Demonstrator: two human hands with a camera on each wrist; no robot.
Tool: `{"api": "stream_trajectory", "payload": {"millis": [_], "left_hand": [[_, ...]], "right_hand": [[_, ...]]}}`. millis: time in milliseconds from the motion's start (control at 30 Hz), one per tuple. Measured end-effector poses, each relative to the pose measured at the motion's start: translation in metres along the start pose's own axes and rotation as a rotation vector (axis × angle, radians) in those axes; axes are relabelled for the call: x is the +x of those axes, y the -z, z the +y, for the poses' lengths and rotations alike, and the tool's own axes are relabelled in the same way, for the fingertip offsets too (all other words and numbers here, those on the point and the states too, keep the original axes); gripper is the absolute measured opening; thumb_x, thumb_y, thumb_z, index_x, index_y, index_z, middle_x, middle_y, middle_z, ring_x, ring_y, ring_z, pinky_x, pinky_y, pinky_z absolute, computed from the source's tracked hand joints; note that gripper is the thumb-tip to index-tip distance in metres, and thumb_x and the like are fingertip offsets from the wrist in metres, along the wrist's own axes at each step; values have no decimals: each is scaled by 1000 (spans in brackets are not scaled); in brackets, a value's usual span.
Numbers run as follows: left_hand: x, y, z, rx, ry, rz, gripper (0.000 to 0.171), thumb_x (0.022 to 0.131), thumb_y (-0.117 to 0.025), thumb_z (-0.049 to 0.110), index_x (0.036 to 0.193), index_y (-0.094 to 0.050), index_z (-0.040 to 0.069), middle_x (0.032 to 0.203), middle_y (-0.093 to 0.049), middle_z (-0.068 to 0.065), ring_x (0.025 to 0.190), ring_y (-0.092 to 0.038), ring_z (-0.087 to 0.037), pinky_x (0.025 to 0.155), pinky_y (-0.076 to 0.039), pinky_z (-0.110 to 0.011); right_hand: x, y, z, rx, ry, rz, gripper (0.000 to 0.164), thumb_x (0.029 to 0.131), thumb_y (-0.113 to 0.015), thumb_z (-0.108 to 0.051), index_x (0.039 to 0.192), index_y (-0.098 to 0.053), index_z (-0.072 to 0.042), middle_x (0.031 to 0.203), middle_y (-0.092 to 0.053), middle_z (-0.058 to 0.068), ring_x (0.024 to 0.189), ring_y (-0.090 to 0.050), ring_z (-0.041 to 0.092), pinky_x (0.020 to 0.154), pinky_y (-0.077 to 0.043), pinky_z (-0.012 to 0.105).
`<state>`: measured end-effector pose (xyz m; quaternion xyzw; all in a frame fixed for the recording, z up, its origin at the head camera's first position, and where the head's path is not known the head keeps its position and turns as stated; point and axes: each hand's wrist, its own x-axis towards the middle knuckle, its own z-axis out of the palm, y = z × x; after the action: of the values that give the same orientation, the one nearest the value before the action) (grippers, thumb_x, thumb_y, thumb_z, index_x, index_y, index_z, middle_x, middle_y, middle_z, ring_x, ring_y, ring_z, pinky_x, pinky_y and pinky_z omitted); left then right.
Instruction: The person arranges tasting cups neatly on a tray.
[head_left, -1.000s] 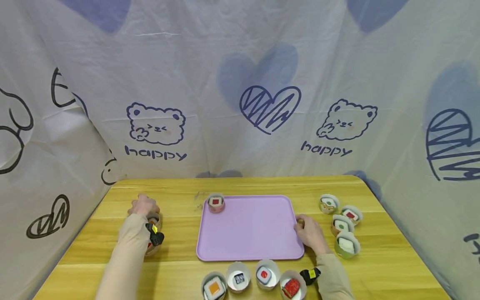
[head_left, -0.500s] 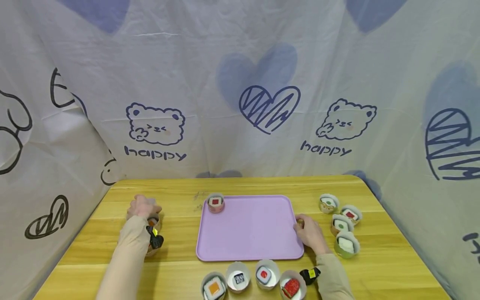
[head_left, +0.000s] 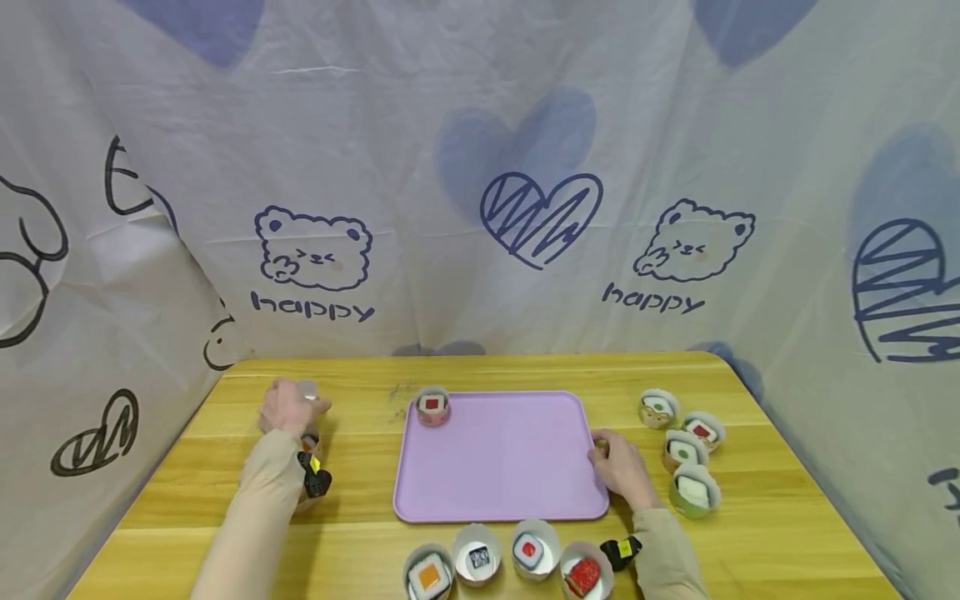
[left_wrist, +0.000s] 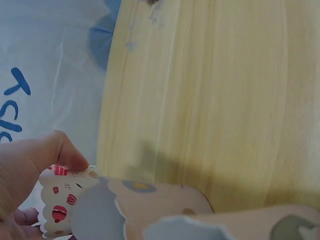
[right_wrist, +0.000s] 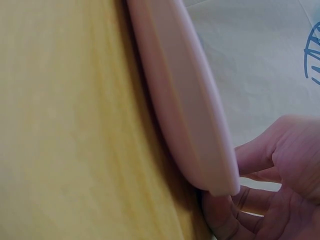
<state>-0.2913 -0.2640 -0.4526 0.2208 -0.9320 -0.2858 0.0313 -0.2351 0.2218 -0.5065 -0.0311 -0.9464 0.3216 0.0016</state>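
Observation:
At the table's left side, my left hand (head_left: pixel 288 407) holds a cream paper cup with red prints (left_wrist: pixel 61 200), pinched between thumb and fingers. Its whitish rim (head_left: pixel 307 389) shows just past the hand in the head view. Two more paper cups (left_wrist: pixel 167 202) stand close beside it; the wrist partly covers them from above. A shallow lilac tray (head_left: pixel 498 467) lies mid-table. My right hand (head_left: pixel 621 468) grips the tray's right edge, thumb above and fingers under the rim in the right wrist view. One pink cup with a red-topped white cake (head_left: pixel 432 406) stands in the tray's far left corner.
Several paper cups holding small cakes (head_left: pixel 478 557) line the near side of the tray. More cups (head_left: pixel 684 450) cluster at the right of the wooden table (head_left: pixel 352 500). A printed cloth (head_left: pixel 427 283) hangs behind and around the table.
My left hand has shifted slightly up and to the right, and more of the pale cup rim shows beyond it. The right hand and the tray have stayed put.

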Motion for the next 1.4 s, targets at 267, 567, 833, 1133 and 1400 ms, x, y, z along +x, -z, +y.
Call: {"api": "stream_trajectory", "payload": {"millis": [267, 567, 833, 1133, 1400], "left_hand": [[-3, -4, 13, -48, -36, 87, 82, 81, -81, 29, 136, -38, -13, 125, -53, -38, 112, -56, -53, 92, -50, -61], [-8, -8, 23, -122, -87, 181, 73, 79, -78, 29, 130, -43, -8, 117, -57, -34, 104, -59, -49, 85, -52, -56], [-13, -13, 30, -188, -146, 229, 71, 78, -79, 31, 128, -47, -8, 111, -62, -32, 97, -61, -46, 76, -52, -53], [-19, -17, 40, -199, -259, 273, 69, 80, -77, 33, 129, -51, -7, 106, -67, -33, 85, -66, -43, 66, -55, -48], [-26, -25, 53, -179, -365, 298, 66, 80, -77, 37, 126, -56, -7, 101, -71, -31, 80, -67, -41, 60, -50, -41]], "right_hand": [[1, -1, 1, -2, 1, 1, 36, 96, -57, -10, 128, -61, 6, 87, -64, 11, 77, -57, 21, 70, -46, 36], [1, 0, 0, -2, 9, 5, 36, 96, -57, -9, 128, -61, 7, 85, -63, 10, 75, -56, 20, 68, -45, 34], [0, 0, 0, -3, 14, 5, 37, 96, -57, -10, 128, -61, 7, 85, -63, 10, 75, -55, 21, 68, -44, 34], [-1, 0, 0, 5, 19, 6, 37, 95, -56, -9, 129, -61, 7, 85, -62, 11, 74, -54, 21, 67, -43, 33], [-1, 0, 0, 5, 11, 4, 37, 96, -55, -9, 129, -61, 7, 85, -61, 11, 75, -54, 21, 66, -42, 33]]}}
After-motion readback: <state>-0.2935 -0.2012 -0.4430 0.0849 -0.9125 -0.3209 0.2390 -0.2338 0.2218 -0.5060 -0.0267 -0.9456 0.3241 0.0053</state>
